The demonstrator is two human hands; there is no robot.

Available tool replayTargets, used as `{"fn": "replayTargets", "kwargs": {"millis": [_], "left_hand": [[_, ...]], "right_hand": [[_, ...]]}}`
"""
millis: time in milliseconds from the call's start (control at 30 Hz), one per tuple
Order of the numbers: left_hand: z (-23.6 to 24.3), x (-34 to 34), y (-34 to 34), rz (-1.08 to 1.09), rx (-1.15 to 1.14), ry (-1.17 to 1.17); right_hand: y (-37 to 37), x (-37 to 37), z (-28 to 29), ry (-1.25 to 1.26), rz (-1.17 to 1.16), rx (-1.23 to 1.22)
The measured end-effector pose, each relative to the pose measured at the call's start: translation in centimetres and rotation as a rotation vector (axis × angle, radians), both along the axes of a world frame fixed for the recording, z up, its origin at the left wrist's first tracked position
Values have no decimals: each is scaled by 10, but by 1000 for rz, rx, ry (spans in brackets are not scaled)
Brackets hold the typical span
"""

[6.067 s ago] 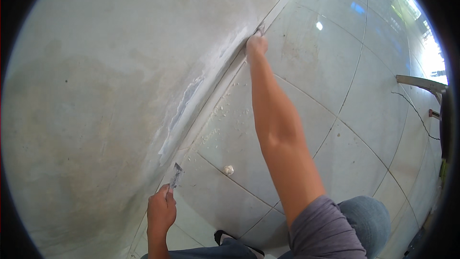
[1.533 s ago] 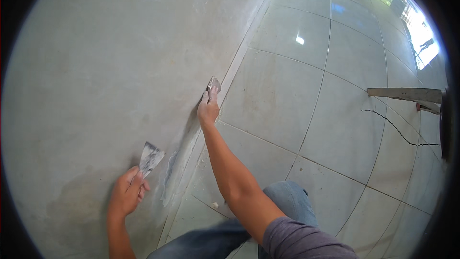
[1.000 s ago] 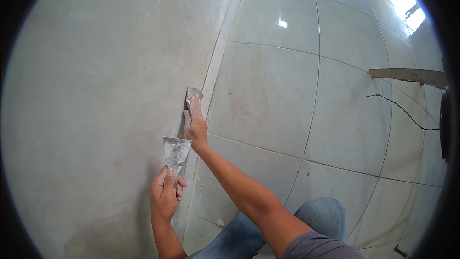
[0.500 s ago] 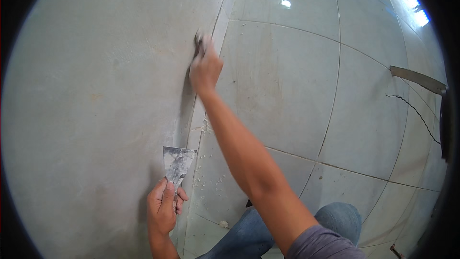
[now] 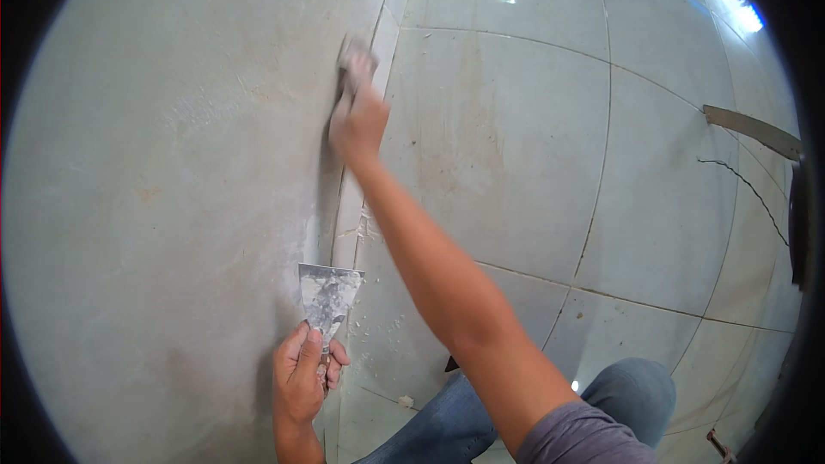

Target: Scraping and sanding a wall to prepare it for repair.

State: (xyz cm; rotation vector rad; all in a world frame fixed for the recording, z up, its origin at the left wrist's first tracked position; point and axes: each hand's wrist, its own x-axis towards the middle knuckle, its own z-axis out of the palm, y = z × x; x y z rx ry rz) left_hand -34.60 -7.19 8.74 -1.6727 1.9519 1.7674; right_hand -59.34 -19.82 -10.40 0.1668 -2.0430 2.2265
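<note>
My left hand (image 5: 299, 382) grips a putty knife (image 5: 330, 294) by its handle, with the thumb pressed along it. The knife's wide blade points up and away, smeared with pale filler, close to the wall. Farther off, my right hand (image 5: 361, 125) is closed, with its fingers against the foot of the grey wall (image 5: 172, 206). A greyish, flat-looking thing (image 5: 351, 45) shows at those fingers, too smeared by motion to name. Beneath that hand runs a narrow pale strip (image 5: 346, 206) between wall and floor.
Large pale tiles (image 5: 490, 146) cover the floor, with brownish streaks and white crumbs (image 5: 369, 326) beside the strip. My bent knee (image 5: 632, 391) is at the lower right. A curved flat bar (image 5: 752, 131) projects from a dark object at the right edge, above a thin dark crack-like line (image 5: 756, 198).
My right hand has slid slightly farther along the wall's foot, still blurred. The putty knife and left hand appear a little farther right in view, the grip unchanged.
</note>
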Motion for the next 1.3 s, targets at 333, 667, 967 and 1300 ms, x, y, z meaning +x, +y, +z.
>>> {"fn": "replayTargets", "kwargs": {"millis": [333,667,967,1300], "left_hand": [[-19,20,-5,4,-75,54],[-6,28,-16,77,-37,-89],[-11,21,-8,39,22,-15],[-25,17,-5,85,-73,98]], "right_hand": [[52,99,0,34,394,-230],[22,25,7,-105,314,-107],[14,-21,-1,-75,211,0],[68,146,-8,-66,551,-195]]}}
